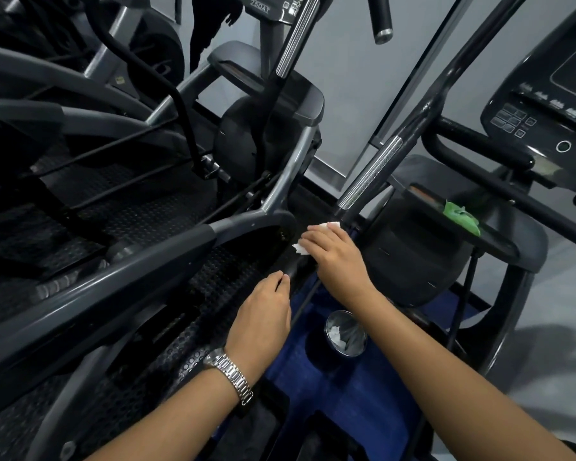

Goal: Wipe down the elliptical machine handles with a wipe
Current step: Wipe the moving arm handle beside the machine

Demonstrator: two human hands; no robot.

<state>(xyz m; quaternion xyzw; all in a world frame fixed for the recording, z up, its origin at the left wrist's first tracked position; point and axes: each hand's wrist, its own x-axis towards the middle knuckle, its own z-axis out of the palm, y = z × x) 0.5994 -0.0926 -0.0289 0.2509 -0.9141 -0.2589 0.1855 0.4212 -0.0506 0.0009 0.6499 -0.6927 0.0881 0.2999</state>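
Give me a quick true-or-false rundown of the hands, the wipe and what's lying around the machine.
1. The right hand holds a white wipe against the black handle grip. True.
2. The left hand holds a second wipe. False: its bare fingers curl on the end of the grip.
3. A metal wristwatch sits on the right wrist. False: it is on the left wrist.
4. A green cloth lies on the machine housing to the right. True.
5. The small bin on the floor has white crumpled pieces in it. True.
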